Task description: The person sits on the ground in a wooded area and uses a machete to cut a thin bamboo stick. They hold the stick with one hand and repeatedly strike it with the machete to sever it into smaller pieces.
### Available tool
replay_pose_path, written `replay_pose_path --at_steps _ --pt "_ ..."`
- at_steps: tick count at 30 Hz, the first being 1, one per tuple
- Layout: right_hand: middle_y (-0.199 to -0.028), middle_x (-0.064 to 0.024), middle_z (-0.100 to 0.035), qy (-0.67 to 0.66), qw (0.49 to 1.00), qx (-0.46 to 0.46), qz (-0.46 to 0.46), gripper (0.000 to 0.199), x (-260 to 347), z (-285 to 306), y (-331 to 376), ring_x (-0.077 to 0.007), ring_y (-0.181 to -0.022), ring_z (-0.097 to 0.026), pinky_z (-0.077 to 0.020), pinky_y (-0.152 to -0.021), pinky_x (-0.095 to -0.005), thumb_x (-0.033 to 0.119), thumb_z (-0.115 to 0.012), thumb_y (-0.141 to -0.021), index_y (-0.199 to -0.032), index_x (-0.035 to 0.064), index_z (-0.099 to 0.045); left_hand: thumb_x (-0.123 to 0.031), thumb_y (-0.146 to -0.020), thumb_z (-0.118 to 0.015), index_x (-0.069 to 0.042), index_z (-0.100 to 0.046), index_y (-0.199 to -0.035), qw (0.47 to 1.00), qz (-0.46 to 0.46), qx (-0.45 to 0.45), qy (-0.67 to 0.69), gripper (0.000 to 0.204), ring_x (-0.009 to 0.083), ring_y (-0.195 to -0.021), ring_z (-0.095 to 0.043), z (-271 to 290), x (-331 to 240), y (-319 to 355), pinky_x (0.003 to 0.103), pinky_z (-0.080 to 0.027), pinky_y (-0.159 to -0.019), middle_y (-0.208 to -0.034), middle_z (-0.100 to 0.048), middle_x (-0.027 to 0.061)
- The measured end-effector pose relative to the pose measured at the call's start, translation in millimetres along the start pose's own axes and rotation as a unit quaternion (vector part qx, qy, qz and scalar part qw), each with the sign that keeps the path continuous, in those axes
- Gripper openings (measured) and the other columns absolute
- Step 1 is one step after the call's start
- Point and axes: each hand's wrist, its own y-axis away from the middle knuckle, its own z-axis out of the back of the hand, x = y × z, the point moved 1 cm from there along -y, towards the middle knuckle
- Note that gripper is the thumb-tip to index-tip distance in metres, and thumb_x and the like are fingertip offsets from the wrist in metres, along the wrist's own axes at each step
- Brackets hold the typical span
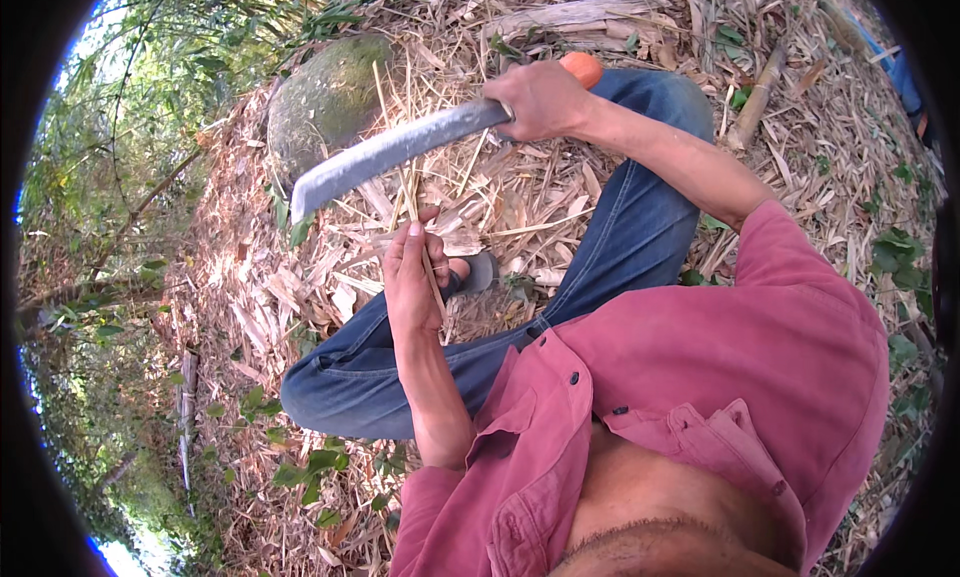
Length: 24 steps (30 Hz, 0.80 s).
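A: Knife (395, 147), strips (411, 192): location?
B: Knife, toward 11, tip aimed between 8 and 9. Strips, from near centre up toward 11, crossing behind knife; contact, cannot tell.
A: Good handling?
B: Advisable: keep strips firmly pinched, turn cutting edge away from left thumb (415, 232), use short, light strokes. Which edge sharp, cannot tell.
A: Left hand (408, 267)?
B: Just left of centre, toward 9. Nearly closed; strips pinched, thumb against fingers; lower ends past palm toward 6.
A: Right hand (543, 99)?
B: Toward 1. Wrapped round knife, orange handle end (582, 69) protruding.
A: Nearby?
B: Stone (325, 97), mossy, toward 11.
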Motion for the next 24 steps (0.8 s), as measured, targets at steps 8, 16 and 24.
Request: replay_pose_path --at_steps 8,16,24 --pt "-0.069 -0.0082 -0.063 0.003 0.999 0.018 0.034 0.021 6.4 -16.6 6.4 -0.0290 -0.065 -0.064 -0.0498 -0.058 -0.0408 0.023 -0.070 -0.067 -0.077 0.0093 -0.058 -0.016 -0.098 -0.045 0.002 -0.053 -0.116 0.998 -0.001 0.061 -0.007 0.027 -0.0004 -0.043 -0.029 3.7 4.4 2.7 0.016 -0.022 -0.037 -0.060 -0.034 -0.0078" --pt "-0.070 -0.0098 -0.065 0.025 0.999 0.030 -0.013 0.023 -6.2 -9.9 -5.7 -0.0280 -0.068 -0.067 -0.0516 -0.064 -0.0444 0.032 -0.068 -0.071 -0.081 0.0116 -0.064 -0.017 -0.098 -0.047 0.002 -0.053 -0.117 0.999 -0.016 0.046 -0.019 0.028 -0.0012 -0.045 -0.027 4.5 4.7 15.5 0.015 -0.021 -0.038 -0.059 -0.032 -0.0091" --pt "-0.075 -0.0117 -0.066 0.032 0.996 0.051 -0.064 0.026 -31.6 -12.5 -15.9 -0.0302 -0.070 -0.065 -0.0519 -0.066 -0.0432 0.031 -0.068 -0.072 -0.088 0.0115 -0.066 -0.021 -0.098 -0.048 -0.001 -0.054 -0.118 0.998 -0.011 0.038 -0.041 0.029 -0.0022 -0.046 -0.026 11.5 11.8 29.4 0.015 -0.019 -0.039 -0.059 -0.035 -0.0097"
